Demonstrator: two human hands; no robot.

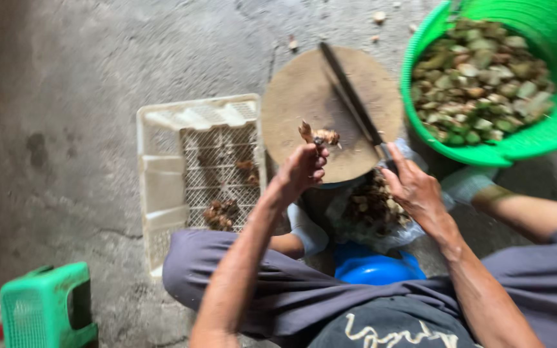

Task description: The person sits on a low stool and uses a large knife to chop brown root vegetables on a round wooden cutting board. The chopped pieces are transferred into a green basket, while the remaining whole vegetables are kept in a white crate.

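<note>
Pinching a small brown root piece [318, 136] between fingertips, the left hand [303, 169] holds it down on the round wooden chopping block [291, 103], near the block's front edge. The right hand [414, 188] is closed around the handle of a long dark knife [349, 96], whose blade lies slanted across the block, just beside the root piece and to its right; the motion blur hides whether blade and piece touch.

Left of the block sits a white plastic crate [162, 167] with a mesh bottom, holding a few brown root clumps [222, 214]. Right of the block, a bright green basket [549, 129] is heaped with cut greenish-brown pieces [481, 80], its rim close to the knife hand. Beneath the block's near edge, between the wrists, a clear plastic bag of more brown roots [372, 206] rests above a blue plastic object [372, 267]. A green plastic stool [46, 306] stands at the lower left on the grey concrete floor [66, 84], where a few scraps [379, 17] lie beyond the block. The person's grey trousers [278, 290] fill the lower foreground.
</note>
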